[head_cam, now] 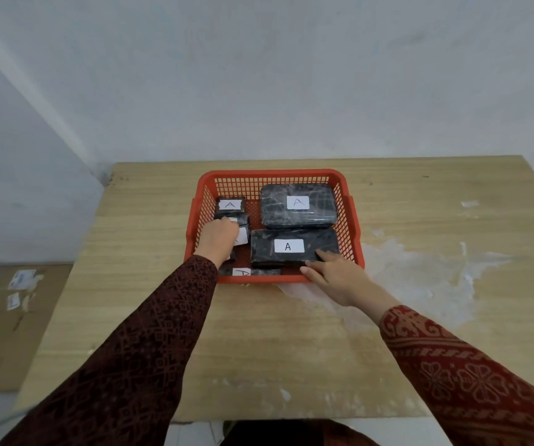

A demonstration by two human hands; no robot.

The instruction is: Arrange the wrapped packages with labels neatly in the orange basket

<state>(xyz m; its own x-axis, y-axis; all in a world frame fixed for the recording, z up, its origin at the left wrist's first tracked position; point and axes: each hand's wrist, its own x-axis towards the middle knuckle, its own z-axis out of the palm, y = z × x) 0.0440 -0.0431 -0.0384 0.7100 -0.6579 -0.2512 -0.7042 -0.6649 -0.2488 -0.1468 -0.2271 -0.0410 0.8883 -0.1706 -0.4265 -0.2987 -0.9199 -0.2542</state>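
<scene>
Tabletop (162,317): light wood grain, with white smears on the right half. Orange basket (272,175) sits at mid-rear of the tabletop, mesh walls, rim intact.

Basket contents, all black-wrapped with white "A" labels:
- Rounded package (298,202), rear right, lying flat, label up.
- Rectangular package (293,247), front right, just in front of the rounded one, label up.
- Thin package (249,272), lying along the front wall, label partly hidden by the rim.
- Small package (231,206), rear left corner, label up.
- More small packages in the left column beneath the left hand; their count cannot be told.

Left hand (219,238): reaches over the left wall into the left column, fingers curled down onto the small packages there; grip state cannot be told, since the fingertips are hidden.

Right hand (333,275): at the front right corner, fingers spread loosely, fingertips touching the near right corner of the rectangular package, thumb (312,273) against the front rim. Nothing is enclosed in this grip.
</scene>
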